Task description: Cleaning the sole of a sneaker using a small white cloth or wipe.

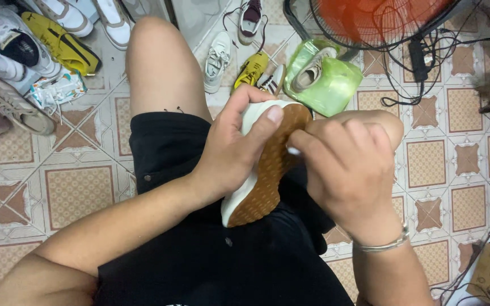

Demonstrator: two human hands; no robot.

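The sneaker point(265, 170) lies sole-up over the person's lap in black shorts point(222, 255), its tan rubber outsole facing the camera. The left hand point(231, 150) is closed around the white upper, thumb pressed onto the toe end. The right hand point(350, 170) is curled, fingertips bunched against the sole's edge; whether they pinch anything I cannot tell. Judging by this, a firm left-hand brace and short, controlled strokes along the edge would serve best. Its long axis runs diagonally, the far end up-right, the near end toward the body. Beyond lie a green bag point(324, 76) holding a shoe, a yellow sneaker point(250, 71) and a fan point(381, 20)
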